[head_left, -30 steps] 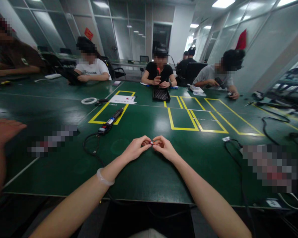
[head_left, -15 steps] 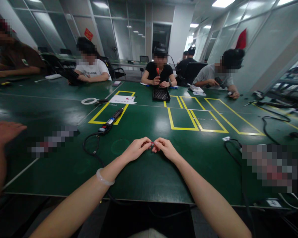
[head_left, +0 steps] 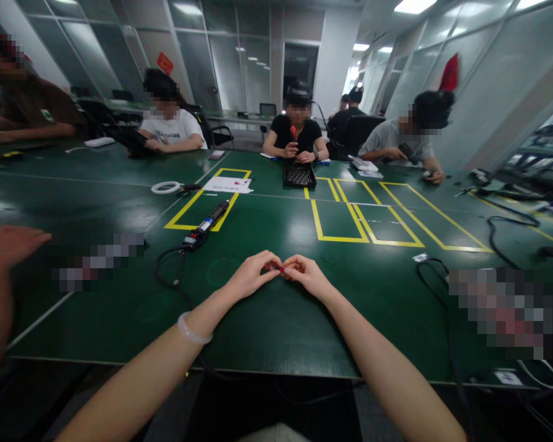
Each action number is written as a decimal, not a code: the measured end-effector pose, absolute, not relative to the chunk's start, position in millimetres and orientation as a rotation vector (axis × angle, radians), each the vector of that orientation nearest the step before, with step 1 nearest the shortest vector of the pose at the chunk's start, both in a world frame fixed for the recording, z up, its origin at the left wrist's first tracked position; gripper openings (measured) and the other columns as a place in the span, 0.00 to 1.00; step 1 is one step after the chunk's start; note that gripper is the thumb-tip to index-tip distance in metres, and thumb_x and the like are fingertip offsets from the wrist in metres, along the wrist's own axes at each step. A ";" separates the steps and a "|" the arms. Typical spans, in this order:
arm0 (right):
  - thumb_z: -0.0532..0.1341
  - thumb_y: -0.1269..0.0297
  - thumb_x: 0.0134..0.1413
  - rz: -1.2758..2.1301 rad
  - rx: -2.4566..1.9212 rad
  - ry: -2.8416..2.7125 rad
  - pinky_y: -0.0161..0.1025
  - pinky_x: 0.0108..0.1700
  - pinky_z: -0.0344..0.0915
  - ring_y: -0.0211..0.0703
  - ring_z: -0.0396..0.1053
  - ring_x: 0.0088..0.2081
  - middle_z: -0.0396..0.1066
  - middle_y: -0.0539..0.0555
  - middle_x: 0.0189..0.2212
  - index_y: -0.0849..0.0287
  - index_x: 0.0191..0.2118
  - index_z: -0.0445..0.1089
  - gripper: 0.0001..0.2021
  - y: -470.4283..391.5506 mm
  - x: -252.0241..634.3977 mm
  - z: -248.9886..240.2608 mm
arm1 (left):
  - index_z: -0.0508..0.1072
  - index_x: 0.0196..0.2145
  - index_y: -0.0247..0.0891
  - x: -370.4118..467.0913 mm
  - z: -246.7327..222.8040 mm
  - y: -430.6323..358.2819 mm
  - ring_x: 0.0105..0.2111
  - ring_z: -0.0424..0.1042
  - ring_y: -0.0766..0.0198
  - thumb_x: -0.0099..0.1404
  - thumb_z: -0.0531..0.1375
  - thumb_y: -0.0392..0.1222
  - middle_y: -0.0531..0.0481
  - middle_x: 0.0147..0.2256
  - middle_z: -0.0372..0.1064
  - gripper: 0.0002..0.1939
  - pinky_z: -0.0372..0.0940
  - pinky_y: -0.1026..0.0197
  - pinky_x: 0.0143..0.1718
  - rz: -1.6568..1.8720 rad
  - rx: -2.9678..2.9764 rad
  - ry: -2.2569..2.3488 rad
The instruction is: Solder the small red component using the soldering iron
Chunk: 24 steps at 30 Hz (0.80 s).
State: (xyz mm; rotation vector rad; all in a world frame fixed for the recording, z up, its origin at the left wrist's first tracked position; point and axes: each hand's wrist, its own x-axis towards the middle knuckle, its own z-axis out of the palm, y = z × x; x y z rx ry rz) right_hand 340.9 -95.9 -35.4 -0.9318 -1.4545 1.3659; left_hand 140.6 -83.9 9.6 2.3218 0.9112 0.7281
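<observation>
My left hand [head_left: 257, 272] and my right hand [head_left: 305, 274] meet fingertip to fingertip above the green table [head_left: 276, 331]. Between them is a tiny red piece [head_left: 281, 269], pinched by the thumb and fingers of both hands. Its kind is too small to make out, and the fingertips cover most of it. A pale bracelet [head_left: 193, 330] circles my left wrist. Left of my hands lies an electric screwdriver [head_left: 207, 224] with a black cable [head_left: 166, 283] running back toward me.
Yellow tape outlines [head_left: 343, 238] mark the table. Across it a co-worker [head_left: 297, 132] sits behind a black tray [head_left: 299, 175]. Another person's hand [head_left: 13, 245] reaches in at the left. A white paper [head_left: 228, 185] and a white ring [head_left: 164, 187] lie farther back.
The fingers of my left hand have lifted and shifted slightly, and more of the red piece shows between the fingertips. Both arms stay almost in place.
</observation>
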 end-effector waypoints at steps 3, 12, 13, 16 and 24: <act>0.67 0.57 0.48 1.353 -0.927 -1.442 0.33 0.31 0.64 0.35 0.69 0.29 0.72 0.51 0.30 0.61 0.38 0.69 0.15 -95.3 341.0 -36.6 | 0.70 0.44 0.41 121.6 16.0 -69.6 0.42 0.69 0.61 0.67 0.53 0.50 0.48 0.42 0.69 0.14 0.64 0.58 0.45 0.728 2.454 1.070; 0.67 0.57 0.47 1.348 -0.919 -1.459 0.33 0.30 0.63 0.34 0.67 0.28 0.72 0.51 0.31 0.60 0.38 0.68 0.15 -94.6 339.7 -36.1 | 0.65 0.57 0.33 -24.8 4.7 -5.7 0.51 0.65 0.36 0.59 0.52 0.67 0.28 0.53 0.63 0.40 0.65 0.43 0.45 0.427 2.063 2.381; 0.67 0.57 0.47 1.344 -0.918 -1.466 0.33 0.30 0.63 0.34 0.67 0.28 0.72 0.51 0.31 0.60 0.38 0.68 0.15 -94.7 339.7 -35.7 | 0.66 0.56 0.34 -35.0 2.0 -2.7 0.50 0.67 0.36 0.58 0.51 0.69 0.28 0.52 0.64 0.41 0.65 0.44 0.42 0.351 2.013 2.370; 0.67 0.56 0.48 1.322 -0.927 -1.488 0.32 0.29 0.62 0.34 0.66 0.27 0.71 0.50 0.29 0.60 0.38 0.69 0.15 -94.9 340.5 -35.2 | 0.70 0.54 0.38 -50.3 -3.9 3.6 0.46 0.70 0.38 0.57 0.50 0.70 0.31 0.49 0.68 0.39 0.67 0.46 0.37 0.262 1.974 2.300; 0.66 0.55 0.49 1.278 -1.001 -1.533 0.33 0.30 0.60 0.35 0.65 0.27 0.71 0.50 0.29 0.61 0.38 0.70 0.15 -94.7 341.0 -37.6 | 0.70 0.53 0.35 -43.8 -3.3 4.4 0.47 0.70 0.42 0.58 0.55 0.65 0.34 0.51 0.69 0.35 0.65 0.52 0.39 0.290 1.980 2.239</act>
